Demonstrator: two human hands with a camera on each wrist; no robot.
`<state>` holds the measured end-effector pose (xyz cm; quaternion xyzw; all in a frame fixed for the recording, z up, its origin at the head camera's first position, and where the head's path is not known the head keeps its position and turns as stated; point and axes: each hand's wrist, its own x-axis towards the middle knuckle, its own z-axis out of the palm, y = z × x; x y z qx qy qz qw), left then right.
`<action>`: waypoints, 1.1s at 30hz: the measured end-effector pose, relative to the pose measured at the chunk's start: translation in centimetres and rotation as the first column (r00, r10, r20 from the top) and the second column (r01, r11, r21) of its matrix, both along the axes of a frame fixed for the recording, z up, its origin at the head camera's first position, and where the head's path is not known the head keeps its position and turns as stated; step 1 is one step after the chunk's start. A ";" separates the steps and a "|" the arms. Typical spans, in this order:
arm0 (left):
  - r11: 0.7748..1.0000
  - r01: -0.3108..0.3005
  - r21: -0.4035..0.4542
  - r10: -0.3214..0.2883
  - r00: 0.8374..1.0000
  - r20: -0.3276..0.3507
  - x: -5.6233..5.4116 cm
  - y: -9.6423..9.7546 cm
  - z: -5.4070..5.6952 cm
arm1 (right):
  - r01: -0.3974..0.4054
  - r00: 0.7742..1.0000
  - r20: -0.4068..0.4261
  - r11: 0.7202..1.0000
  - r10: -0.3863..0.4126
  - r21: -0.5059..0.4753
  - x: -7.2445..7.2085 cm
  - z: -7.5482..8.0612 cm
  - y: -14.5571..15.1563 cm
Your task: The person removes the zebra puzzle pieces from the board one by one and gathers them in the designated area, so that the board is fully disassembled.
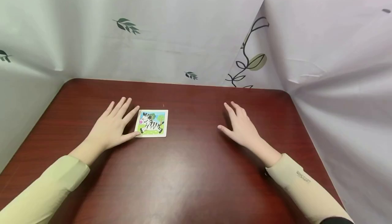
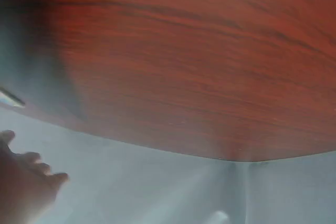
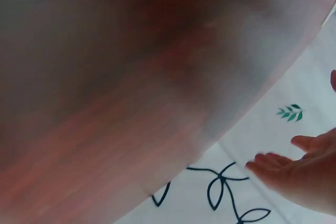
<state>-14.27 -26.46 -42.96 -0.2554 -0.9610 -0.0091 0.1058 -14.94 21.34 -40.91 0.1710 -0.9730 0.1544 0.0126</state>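
A square picture puzzle (image 1: 151,123) of a zebra on grass, with a pale frame, lies flat on the dark red table left of its middle. Right beside it is my left hand (image 1: 111,127), fingers spread, with the thumb and index fingertips at the puzzle's left edge; whether they touch it I cannot tell. Farther right, my right hand (image 1: 242,125) is over the table with its fingers extended and holds nothing. In the left wrist view only a corner of the puzzle (image 2: 10,98) shows, near the left hand (image 2: 29,182). The right wrist view catches the right hand (image 3: 304,174).
The wooden table (image 1: 183,176) has rounded far corners. Pale cloth (image 1: 168,30) with leaf prints hangs along its back and both sides, close to the edges.
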 end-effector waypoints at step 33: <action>0.985 0.171 -0.030 -0.160 0.960 0.228 -2.5 -1.1 -1.5 | -0.202 0.893 0.258 0.842 0.368 -0.500 -6.7 0.3 -18.3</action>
